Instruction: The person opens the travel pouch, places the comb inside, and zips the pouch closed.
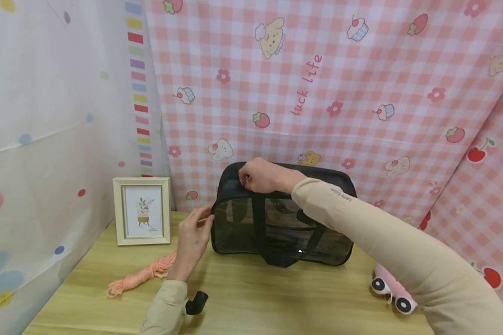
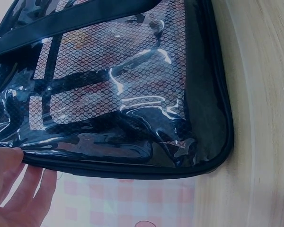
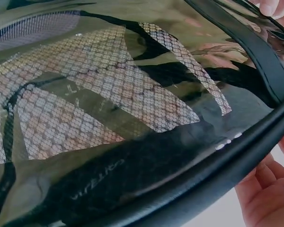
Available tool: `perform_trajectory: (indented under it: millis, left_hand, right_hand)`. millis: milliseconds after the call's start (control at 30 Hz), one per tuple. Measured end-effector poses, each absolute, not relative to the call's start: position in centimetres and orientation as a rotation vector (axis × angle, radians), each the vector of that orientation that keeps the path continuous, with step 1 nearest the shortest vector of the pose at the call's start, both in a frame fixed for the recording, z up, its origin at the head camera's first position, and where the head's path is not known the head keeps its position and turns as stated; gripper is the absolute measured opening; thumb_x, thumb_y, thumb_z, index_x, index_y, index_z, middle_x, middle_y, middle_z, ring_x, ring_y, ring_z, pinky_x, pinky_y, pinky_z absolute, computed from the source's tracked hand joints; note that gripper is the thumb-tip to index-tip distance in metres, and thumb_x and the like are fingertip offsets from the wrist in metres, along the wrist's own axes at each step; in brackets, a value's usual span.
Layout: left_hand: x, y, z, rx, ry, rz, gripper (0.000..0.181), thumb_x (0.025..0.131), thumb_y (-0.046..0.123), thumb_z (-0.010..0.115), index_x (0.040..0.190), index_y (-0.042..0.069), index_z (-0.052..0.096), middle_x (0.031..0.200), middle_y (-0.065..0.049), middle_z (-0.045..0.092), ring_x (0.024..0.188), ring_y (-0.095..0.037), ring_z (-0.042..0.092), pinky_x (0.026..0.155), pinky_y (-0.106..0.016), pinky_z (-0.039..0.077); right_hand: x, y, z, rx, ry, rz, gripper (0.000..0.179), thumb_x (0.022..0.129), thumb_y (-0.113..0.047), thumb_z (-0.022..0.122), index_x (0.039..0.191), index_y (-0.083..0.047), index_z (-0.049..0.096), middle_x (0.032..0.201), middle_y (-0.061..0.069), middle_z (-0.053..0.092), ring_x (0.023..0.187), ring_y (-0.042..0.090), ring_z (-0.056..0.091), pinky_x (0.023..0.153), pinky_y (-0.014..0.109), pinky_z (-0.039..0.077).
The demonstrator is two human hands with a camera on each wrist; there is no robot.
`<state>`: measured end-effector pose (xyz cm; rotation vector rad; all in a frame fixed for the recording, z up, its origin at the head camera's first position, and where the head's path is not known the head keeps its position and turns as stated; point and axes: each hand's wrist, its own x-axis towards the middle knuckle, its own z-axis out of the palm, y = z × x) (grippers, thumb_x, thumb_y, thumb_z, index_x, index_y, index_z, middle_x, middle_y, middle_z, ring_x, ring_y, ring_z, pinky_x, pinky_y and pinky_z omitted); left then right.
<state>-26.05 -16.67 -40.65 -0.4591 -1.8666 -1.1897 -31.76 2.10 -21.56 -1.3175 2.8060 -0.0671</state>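
Observation:
A black see-through bag (image 1: pixel 239 228) with dark trim and a strap handle (image 1: pixel 260 223) stands on the table against the backdrop. My left hand (image 1: pixel 193 237) pinches its left edge near the upper corner, thumb on the front side. In the left wrist view the left fingers (image 2: pixel 40 189) lie along the bag's black piping (image 2: pixel 132 172). Over the left part of the bag's top, my right hand (image 1: pixel 264 176) is curled and grips a small shiny metal zipper pull (image 1: pixel 247 177). Through the clear panel, mesh (image 2: pixel 85 61) shows inside the bag.
A cream picture frame (image 1: pixel 164 209) stands at the back left. In front of it lies a bundle of peach cord (image 1: pixel 138 277). A pink item (image 1: pixel 387 281) with two black-and-white discs sits at the right, partly behind the right sleeve. A small black piece (image 1: pixel 197 303) is beside the left sleeve.

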Motion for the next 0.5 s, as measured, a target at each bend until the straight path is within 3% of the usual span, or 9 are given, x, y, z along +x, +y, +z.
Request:
perform_trajectory:
  millis: [267,500]
  left_hand:
    - [-26.1,-16.5,-40.6,-0.461,-1.881,-1.188,0.02,0.085,-0.005,0.068,0.104,-0.002,0.068,0.095,-0.015,0.067,0.084,-0.027,0.066,0.067,-0.039,0.059]
    - [-26.1,-16.5,-40.7,-0.452,-1.882,-1.199,0.02,0.085,-0.004,0.068,0.105,-0.002,0.068,0.096,-0.015,0.067,0.085,-0.027,0.066,0.067,-0.04,0.059]
  right_hand:
    - [-31.9,2.3,-20.5,-1.291,2.869,-0.149,0.013,0.089,-0.008,0.06,0.085,-0.006,0.072,0.078,0.003,0.067,0.069,0.015,0.061,0.068,0.03,0.054]
    - [-31.9,2.3,-20.5,-1.093,2.785,-0.198,0.01,0.093,-0.014,0.062,0.093,-0.007,0.069,0.084,0.004,0.065,0.064,0.013,0.063,0.059,0.026,0.053]
